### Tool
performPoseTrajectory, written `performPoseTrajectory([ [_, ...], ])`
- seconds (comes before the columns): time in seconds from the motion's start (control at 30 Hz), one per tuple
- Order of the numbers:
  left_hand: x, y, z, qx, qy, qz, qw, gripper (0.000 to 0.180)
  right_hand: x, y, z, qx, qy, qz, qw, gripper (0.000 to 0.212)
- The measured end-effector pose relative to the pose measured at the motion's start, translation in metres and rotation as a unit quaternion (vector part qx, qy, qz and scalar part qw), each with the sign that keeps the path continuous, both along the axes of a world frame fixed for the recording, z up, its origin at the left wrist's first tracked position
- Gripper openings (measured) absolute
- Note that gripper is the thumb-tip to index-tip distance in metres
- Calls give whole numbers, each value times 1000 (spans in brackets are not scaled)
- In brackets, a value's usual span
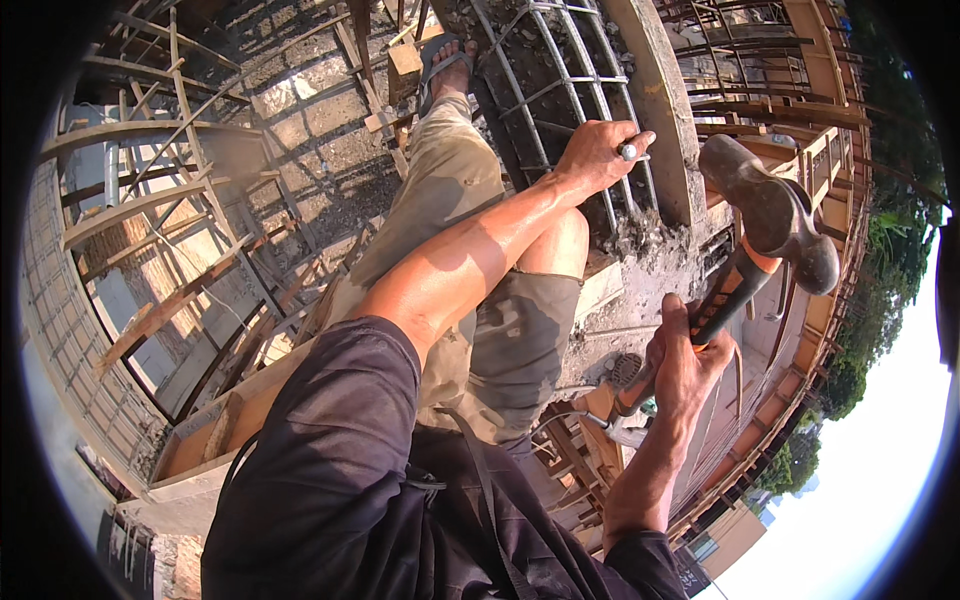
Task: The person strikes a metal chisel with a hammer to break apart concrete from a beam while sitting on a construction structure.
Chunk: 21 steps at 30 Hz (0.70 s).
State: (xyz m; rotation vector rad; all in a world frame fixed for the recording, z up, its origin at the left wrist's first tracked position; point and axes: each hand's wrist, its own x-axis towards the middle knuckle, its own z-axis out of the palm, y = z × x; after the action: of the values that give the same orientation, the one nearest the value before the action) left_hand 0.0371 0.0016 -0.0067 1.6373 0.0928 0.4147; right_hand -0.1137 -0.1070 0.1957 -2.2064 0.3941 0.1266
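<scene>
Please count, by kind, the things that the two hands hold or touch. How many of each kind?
Hammer, in right hand: 1
Nail, in left hand: 1
Rebar cage, under left hand: 1
Total: 3

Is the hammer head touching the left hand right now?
Apart. The head view shows the hammer head raised to the right of the left hand, with a strip of concrete edge visible between them; the right hand grips the handle.
</scene>
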Motion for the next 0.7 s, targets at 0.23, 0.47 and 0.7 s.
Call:
performPoseTrajectory([
  [0.23, -3, 6, 7, -8, 6, -21, 1000, 44, 21, -11, -35, 101, -51, 40, 993, 37],
  [0.47, -2, 24, -3, -71, 41, -27, 996, 45, 0, -29, -61, -113, 183, 57, 975, 37],
  [0.7, 29, 72, -2, -187, 0, 176, 966, 54, -46, -70, -61, -87, 203, -16, 975, 36],
])
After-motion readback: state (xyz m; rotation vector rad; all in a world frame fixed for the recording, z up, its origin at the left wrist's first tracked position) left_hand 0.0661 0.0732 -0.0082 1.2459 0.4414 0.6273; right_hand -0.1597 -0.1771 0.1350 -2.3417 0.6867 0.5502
